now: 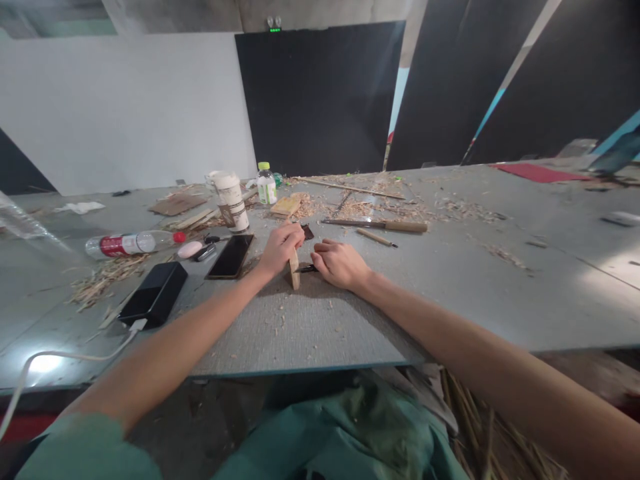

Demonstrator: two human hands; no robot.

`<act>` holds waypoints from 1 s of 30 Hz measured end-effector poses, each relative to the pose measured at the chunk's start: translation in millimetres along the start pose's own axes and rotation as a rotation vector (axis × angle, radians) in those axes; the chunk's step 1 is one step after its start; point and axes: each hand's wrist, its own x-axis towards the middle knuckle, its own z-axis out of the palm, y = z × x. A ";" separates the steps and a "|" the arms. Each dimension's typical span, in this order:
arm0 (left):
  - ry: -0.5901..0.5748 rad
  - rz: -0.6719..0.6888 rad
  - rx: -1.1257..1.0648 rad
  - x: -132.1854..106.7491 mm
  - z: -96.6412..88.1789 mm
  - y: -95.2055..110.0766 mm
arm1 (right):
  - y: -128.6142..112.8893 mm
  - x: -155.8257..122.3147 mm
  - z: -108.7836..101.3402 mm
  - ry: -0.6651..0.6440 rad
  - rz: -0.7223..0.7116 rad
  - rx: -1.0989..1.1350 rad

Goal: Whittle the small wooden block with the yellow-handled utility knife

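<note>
My left hand [283, 248] is closed around the upper end of a flat wooden strip [295, 272], which stands on edge on the grey table. My right hand [341, 264] is closed on a small knife [307, 269]; its dark blade points left and meets the side of the strip. Most of the knife's handle is hidden in my fingers. Just beyond my left hand lies a small dark brown piece [307, 232]. Behind my right hand rest a thin wooden-handled tool [376, 237] and a long blade with a wooden handle [406, 227].
To the left are a phone [231, 257], a black power bank [154, 293] with a white cable, a bottle lying on its side [134, 244] and paper cups [231, 200]. A green-capped bottle [266, 184] stands behind. Wood shavings [465, 211] litter the table [480, 293].
</note>
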 end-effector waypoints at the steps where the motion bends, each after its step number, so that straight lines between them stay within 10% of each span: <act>1: -0.003 0.002 -0.004 -0.1 -0.4 0.5 | 0.2 -0.3 0.4 0.006 -0.002 -0.001; 30: -0.028 0.034 0.019 -2.1 -0.5 -8.1 | 1.8 -2.5 -2.4 0.003 0.034 0.052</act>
